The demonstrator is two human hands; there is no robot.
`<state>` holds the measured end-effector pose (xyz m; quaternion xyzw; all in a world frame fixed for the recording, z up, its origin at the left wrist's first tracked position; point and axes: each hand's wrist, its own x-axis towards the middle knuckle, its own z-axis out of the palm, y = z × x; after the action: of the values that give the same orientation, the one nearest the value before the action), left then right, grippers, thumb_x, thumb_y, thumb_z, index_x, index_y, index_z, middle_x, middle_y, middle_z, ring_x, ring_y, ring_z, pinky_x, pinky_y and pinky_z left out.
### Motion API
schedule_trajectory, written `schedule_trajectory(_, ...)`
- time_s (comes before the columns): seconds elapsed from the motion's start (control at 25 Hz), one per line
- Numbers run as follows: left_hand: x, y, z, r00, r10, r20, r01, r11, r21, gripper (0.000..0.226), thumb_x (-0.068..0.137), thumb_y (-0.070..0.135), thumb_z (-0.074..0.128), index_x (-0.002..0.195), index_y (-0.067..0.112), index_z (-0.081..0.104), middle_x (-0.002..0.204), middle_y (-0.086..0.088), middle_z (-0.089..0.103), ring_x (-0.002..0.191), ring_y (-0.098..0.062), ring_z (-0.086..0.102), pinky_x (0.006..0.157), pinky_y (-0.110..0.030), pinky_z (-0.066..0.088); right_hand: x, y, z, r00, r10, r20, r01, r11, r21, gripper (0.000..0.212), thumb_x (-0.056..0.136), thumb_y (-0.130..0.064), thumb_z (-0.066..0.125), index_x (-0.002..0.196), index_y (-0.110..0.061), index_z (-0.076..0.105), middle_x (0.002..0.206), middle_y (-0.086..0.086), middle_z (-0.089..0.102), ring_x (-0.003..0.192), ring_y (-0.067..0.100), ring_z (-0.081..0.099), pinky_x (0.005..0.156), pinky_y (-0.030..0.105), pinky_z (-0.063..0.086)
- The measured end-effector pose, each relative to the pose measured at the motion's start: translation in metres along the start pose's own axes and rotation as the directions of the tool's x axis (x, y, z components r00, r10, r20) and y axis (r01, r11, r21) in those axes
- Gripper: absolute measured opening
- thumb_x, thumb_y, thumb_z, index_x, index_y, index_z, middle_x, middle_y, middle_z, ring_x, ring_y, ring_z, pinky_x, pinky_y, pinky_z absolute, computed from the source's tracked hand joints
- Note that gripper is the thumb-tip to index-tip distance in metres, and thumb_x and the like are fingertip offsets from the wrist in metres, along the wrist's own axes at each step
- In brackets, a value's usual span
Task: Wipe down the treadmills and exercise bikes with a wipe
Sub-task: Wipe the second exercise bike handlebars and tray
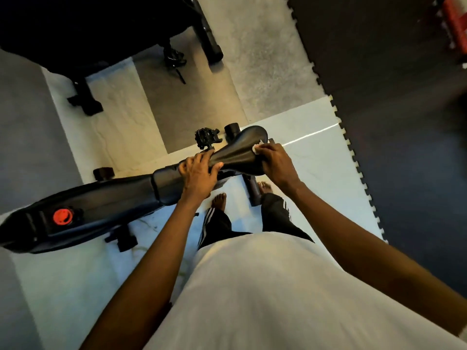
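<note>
Saddle wipe-down on the black exercise bike.
Seemingly to steady it, the left hand curls round the narrow nose of the smooth black padded saddle; the right hand pinches a small white wipe against the saddle's wide rear edge.

This is a gym or workout room. A black exercise bike with a saddle, a pedal and a red resistance knob stands on pale polished floor tiles. Beyond the bike stands a second black machine. Right of the bike lie dark interlocking foam mats, and beyond them is some blurred red equipment.
</note>
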<state>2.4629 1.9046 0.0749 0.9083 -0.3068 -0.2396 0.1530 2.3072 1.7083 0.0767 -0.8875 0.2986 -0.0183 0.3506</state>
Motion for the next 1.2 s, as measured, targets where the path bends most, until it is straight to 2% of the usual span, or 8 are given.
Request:
schedule_trajectory(0.08, -0.007, 0.012, 0.008, 0.981, -0.187, -0.050, 0.183, 0.981, -0.071, 0.065, 0.097, 0.054, 0.054, 0.149, 0.018, 0.041, 0.145, -0.012, 0.047, 0.136, -0.034, 0.037, 0.113, -0.051, 0.018, 0.002, -0.009, 0.003, 0.990, -0.116, 0.086, 0.118, 0.993, -0.020, 0.034, 0.101, -0.021, 0.057, 0.132, -0.009, 0.062, 0.137, 0.017, 0.054, 0.126, 0.032, 0.051, 0.106, 0.041, 0.045)
schedule_trajectory(0.2, -0.016, 0.028, 0.014, 0.840, -0.541, -0.041, 0.496, 0.797, -0.344, 0.100, 0.086, 0.062, 0.065, 0.159, 0.013, 0.017, 0.161, -0.017, 0.024, 0.149, -0.037, 0.021, 0.119, -0.057, 0.015, 0.005, -0.024, 0.006, 0.908, -0.311, 0.282, 0.311, 0.949, 0.046, 0.044, 0.093, -0.003, 0.063, 0.136, -0.004, 0.057, 0.140, 0.022, 0.053, 0.127, 0.037, 0.051, 0.108, 0.045, 0.044)
schedule_trajectory(0.4, -0.020, 0.058, 0.020, 0.694, -0.715, -0.089, 0.554, 0.608, -0.568, 0.113, 0.086, 0.054, 0.071, 0.159, 0.007, -0.001, 0.165, -0.020, 0.011, 0.152, -0.040, 0.012, 0.122, -0.054, 0.017, 0.024, 0.020, -0.033, 0.836, -0.342, 0.430, 0.375, 0.927, 0.009, 0.056, 0.086, -0.010, 0.074, 0.139, -0.013, 0.056, 0.143, 0.016, 0.050, 0.132, 0.032, 0.046, 0.109, 0.044, 0.044)
schedule_trajectory(0.56, -0.021, 0.083, 0.037, 0.546, -0.837, 0.039, 0.639, 0.386, -0.665, 0.088, 0.095, 0.053, 0.059, 0.157, 0.005, 0.019, 0.153, -0.022, 0.041, 0.143, -0.044, 0.034, 0.117, -0.053, 0.028, 0.008, 0.027, -0.036, 0.887, -0.198, 0.417, 0.179, 0.980, 0.084, 0.044, 0.095, -0.006, 0.058, 0.138, -0.013, 0.055, 0.143, 0.015, 0.046, 0.130, 0.031, 0.045, 0.109, 0.040, 0.042)
schedule_trajectory(0.68, -0.017, 0.105, 0.046, 0.570, -0.814, 0.112, 0.536, 0.265, -0.801, 0.055, 0.102, 0.044, 0.052, 0.141, 0.006, 0.047, 0.133, -0.017, 0.061, 0.125, -0.036, 0.055, 0.101, -0.045, 0.045, 0.017, 0.019, -0.039, 0.844, -0.194, 0.501, 0.169, 0.981, 0.095, 0.037, 0.100, -0.014, 0.049, 0.136, -0.014, 0.058, 0.142, 0.010, 0.048, 0.129, 0.025, 0.045, 0.103, 0.026, 0.036)
schedule_trajectory(0.88, -0.016, 0.119, 0.061, 0.596, -0.802, 0.037, 0.405, 0.261, -0.876, 0.043, 0.101, 0.035, 0.056, 0.130, 0.004, 0.055, 0.124, -0.015, 0.067, 0.116, -0.032, 0.063, 0.091, -0.036, 0.049, 0.038, 0.023, -0.052, 0.913, -0.179, 0.367, 0.166, 0.984, 0.066, 0.019, 0.094, -0.009, 0.061, 0.110, -0.008, 0.071, 0.109, 0.006, 0.062, 0.101, 0.024, 0.061, 0.074, 0.006, 0.041)
schedule_trajectory(1.0, -0.020, 0.130, 0.074, 0.603, -0.797, 0.021, 0.388, 0.271, -0.881, 0.041, 0.099, 0.028, 0.062, 0.132, 0.005, 0.057, 0.121, -0.014, 0.069, 0.114, -0.029, 0.063, 0.086, -0.028, 0.043, 0.047, 0.026, -0.051, 0.856, -0.353, 0.379, 0.376, 0.927, 0.013, 0.021, 0.090, -0.008, 0.067, 0.110, -0.012, 0.073, 0.118, 0.009, 0.064, 0.101, 0.023, 0.062, 0.083, 0.026, 0.054)
schedule_trajectory(1.2, -0.019, 0.155, 0.082, 0.568, -0.822, 0.050, 0.387, 0.212, -0.897, 0.049, 0.099, 0.026, 0.062, 0.144, 0.012, 0.050, 0.121, -0.011, 0.069, 0.116, -0.027, 0.062, 0.088, -0.026, 0.041, 0.091, 0.025, -0.059, 0.825, -0.390, 0.408, 0.408, 0.912, 0.047, 0.022, 0.092, -0.012, 0.065, 0.114, -0.013, 0.069, 0.121, 0.009, 0.060, 0.100, 0.025, 0.060, 0.080, 0.033, 0.055)
